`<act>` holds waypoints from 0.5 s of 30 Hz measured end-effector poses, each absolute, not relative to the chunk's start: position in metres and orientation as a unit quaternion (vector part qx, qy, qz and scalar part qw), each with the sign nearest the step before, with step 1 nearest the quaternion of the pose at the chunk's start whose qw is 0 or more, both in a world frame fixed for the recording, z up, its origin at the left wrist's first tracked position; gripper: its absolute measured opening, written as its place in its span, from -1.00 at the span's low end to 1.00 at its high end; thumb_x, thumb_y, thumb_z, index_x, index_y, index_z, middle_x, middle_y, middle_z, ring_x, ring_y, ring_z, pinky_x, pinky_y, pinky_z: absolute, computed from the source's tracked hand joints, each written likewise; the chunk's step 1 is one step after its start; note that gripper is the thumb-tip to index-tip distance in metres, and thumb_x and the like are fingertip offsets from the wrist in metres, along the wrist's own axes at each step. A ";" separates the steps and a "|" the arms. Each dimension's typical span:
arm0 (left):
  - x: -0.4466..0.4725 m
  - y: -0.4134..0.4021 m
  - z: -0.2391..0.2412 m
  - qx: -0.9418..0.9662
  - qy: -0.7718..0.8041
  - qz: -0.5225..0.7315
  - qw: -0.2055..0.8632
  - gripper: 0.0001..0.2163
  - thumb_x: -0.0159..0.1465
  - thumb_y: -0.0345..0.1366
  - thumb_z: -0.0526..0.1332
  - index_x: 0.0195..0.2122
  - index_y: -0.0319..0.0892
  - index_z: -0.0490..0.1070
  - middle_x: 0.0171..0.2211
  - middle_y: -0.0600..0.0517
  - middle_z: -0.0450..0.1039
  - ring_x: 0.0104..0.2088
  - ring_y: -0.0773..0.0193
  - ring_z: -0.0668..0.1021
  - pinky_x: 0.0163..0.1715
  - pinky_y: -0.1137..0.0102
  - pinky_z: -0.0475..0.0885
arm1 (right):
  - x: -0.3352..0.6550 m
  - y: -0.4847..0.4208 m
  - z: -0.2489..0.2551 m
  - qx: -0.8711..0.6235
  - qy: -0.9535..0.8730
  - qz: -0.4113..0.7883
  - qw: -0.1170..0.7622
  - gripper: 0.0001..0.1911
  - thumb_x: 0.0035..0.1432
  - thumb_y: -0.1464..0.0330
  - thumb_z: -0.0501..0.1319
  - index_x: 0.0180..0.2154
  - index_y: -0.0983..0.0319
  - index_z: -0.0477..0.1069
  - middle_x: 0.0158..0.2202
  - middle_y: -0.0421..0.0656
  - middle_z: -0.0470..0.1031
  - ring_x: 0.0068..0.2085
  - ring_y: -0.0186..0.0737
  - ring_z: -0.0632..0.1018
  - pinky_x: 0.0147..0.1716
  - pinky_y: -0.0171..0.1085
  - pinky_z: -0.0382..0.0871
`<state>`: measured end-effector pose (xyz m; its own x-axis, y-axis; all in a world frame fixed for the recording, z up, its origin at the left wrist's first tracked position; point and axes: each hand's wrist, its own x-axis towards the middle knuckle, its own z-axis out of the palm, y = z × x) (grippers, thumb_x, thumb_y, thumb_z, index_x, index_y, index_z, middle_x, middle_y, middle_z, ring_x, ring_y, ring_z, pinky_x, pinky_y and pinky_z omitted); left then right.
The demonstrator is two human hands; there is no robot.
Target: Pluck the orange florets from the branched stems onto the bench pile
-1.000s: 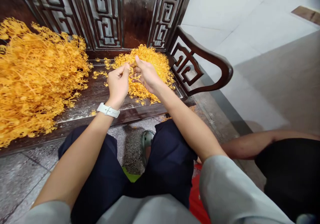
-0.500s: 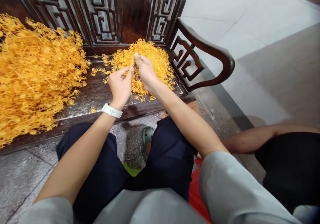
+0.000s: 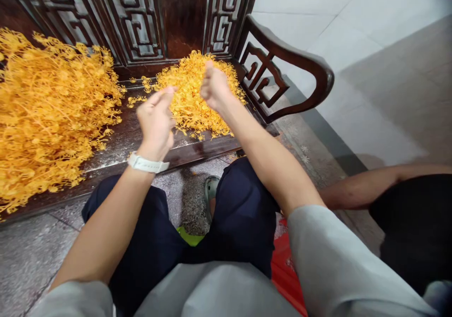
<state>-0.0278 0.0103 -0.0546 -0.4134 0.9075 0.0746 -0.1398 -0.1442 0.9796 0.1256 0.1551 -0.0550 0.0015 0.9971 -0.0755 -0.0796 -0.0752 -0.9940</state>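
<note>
Over the bench seat, my left hand (image 3: pixel 156 119) is raised with thumb and forefinger pinched together; anything between them is too small and blurred to make out. My right hand (image 3: pixel 214 87) is closed, its thumb on top, above the right-hand heap of small yellow plastic flower pieces (image 3: pixel 194 102). What it may hold is hidden. The hands are apart from each other. To the left lies a bigger pile of yellow plastic flower sprigs (image 3: pixel 52 114) with thin stems. A few loose pieces (image 3: pixel 136 101) lie between the two heaps.
The dark wooden bench (image 3: pixel 116 145) has a carved lattice back and a curved armrest (image 3: pixel 318 81) at the right. A co-worker's arm (image 3: pixel 381 185) rests at the right edge. Beside my leg is something red (image 3: pixel 287 270); a green thing (image 3: pixel 190 237) lies below me.
My hands, which were close together over the right heap, have moved apart. The left came left and toward me; the right went slightly right. The view shifted a little.
</note>
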 end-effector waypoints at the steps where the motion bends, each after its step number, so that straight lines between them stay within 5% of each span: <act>1: -0.038 0.007 -0.048 0.363 0.513 0.671 0.394 -0.77 0.38 0.01 0.41 -0.11 -0.01 0.64 -0.63 0.15 0.23 -0.63 0.34 0.17 -0.59 0.29 0.05 | 0.144 0.165 -0.057 -0.523 -0.436 0.522 0.513 -0.43 0.51 -0.21 0.04 -0.30 0.11 0.09 -0.49 -0.38 -0.05 -0.55 -0.42 0.03 -0.59 -0.39 -0.05; 6: -0.070 0.001 -0.031 0.372 0.478 0.666 0.435 -0.75 0.42 0.03 0.36 -0.09 -0.01 0.58 -0.69 0.23 -0.11 -0.67 0.36 -0.05 -0.58 0.28 -0.03 | 0.199 0.179 -0.073 -0.547 -0.428 0.521 0.496 -0.53 0.54 0.00 0.13 -0.37 0.12 0.13 -0.51 -0.39 -0.04 -0.56 -0.43 -0.08 -0.63 -0.36 -0.15; 10: -0.064 0.005 -0.040 0.429 0.498 0.616 0.435 -0.49 0.44 0.27 0.28 0.04 -0.10 0.57 -0.64 0.19 0.07 -0.64 0.36 0.22 -0.53 0.33 0.13 | 0.179 0.181 -0.084 -0.528 -0.494 0.481 0.496 -0.68 0.49 0.18 0.20 -0.32 0.16 0.23 -0.43 -0.29 0.21 -0.53 -0.46 0.14 -0.57 -0.41 0.10; 13: -0.054 0.007 -0.045 0.443 0.538 0.583 0.419 -0.40 0.43 0.38 0.21 0.07 -0.08 0.59 -0.53 0.05 0.35 -0.48 0.21 0.52 -0.47 0.33 0.32 | 0.163 0.191 -0.090 -0.529 -0.542 0.424 0.496 -0.80 0.40 0.27 0.33 -0.15 0.18 0.33 -0.22 -0.18 0.45 -0.30 -0.35 0.48 -0.26 -0.30 0.49; 15: -0.048 0.008 -0.046 0.445 0.547 0.577 0.412 -0.41 0.43 0.37 0.21 0.10 -0.04 0.60 -0.38 -0.04 0.51 -0.37 0.14 0.62 -0.41 0.32 0.42 | 0.158 0.193 -0.091 -0.531 -0.573 0.392 0.486 -0.76 0.37 0.27 0.38 -0.08 0.20 0.38 -0.07 -0.11 0.52 -0.07 -0.23 0.57 -0.03 -0.18 0.55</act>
<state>-0.0485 0.0083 -0.0462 -0.2640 0.9624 0.0641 0.0118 -0.0632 0.9979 0.1579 0.1929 -0.0912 0.0375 0.9893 0.1407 0.2273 0.1287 -0.9653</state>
